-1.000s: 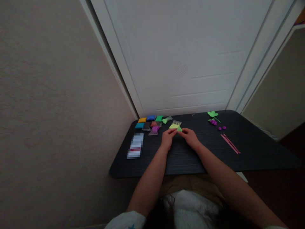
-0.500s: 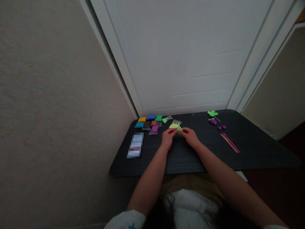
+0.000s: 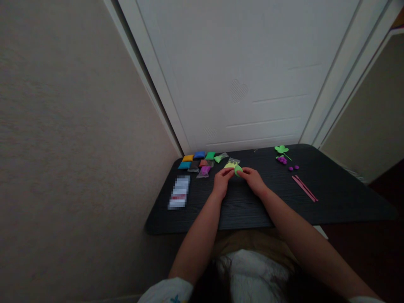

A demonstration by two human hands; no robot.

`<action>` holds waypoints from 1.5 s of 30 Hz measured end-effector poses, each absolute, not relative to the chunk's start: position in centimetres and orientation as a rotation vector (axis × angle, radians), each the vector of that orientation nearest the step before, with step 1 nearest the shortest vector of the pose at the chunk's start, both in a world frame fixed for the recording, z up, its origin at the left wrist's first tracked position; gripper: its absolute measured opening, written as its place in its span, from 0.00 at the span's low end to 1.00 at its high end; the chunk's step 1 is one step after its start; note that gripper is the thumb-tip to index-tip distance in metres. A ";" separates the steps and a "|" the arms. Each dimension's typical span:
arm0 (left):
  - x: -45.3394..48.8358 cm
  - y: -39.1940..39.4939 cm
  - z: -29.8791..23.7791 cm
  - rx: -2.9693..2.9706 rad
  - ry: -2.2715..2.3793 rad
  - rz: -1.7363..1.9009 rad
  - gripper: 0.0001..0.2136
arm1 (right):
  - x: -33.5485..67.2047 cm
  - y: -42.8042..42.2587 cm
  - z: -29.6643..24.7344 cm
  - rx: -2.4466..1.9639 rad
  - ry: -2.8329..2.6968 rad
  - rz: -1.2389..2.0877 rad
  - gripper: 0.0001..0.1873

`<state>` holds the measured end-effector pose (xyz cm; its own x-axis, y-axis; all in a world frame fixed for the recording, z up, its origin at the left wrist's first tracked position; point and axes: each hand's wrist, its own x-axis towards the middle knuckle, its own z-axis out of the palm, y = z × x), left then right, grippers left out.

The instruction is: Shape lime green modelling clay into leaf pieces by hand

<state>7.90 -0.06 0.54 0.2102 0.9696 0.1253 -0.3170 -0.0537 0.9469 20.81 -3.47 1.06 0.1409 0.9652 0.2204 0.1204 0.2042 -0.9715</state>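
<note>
Between my fingertips is a flattened, rounded piece of light green modelling clay (image 3: 238,170). My left hand (image 3: 221,182) pinches its left edge, and my right hand (image 3: 253,181) grips the right edge with thumb and fingers. Just behind the hands lies a pale yellow clay packet (image 3: 232,163), partly hidden by the left fingers. Off to the left, a purple clay packet (image 3: 204,171) is the closest of several coloured packets to my left hand.
Back left are more clay packets, among them a blue one (image 3: 199,155) and an orange one (image 3: 188,158). A blurred-out phone-like object (image 3: 179,192) lies front left. On the right are a green clover shape (image 3: 281,149), purple clay balls (image 3: 282,160) and pink sticks (image 3: 304,188).
The light green clay has turned between my fingers: it looked pointed before and now shows a broad round face. Both hands stay in nearly the same place.
</note>
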 end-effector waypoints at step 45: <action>6.7 -0.7 1.7 0.738 0.500 0.876 0.09 | 20.9 -3.9 1.8 -0.838 -0.923 1.466 0.11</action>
<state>6.72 -0.66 1.75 0.5543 0.8267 -0.0965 -0.5029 0.4250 0.7527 20.94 -3.94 1.76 -0.0910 0.9958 0.0029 -0.4336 -0.0370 -0.9003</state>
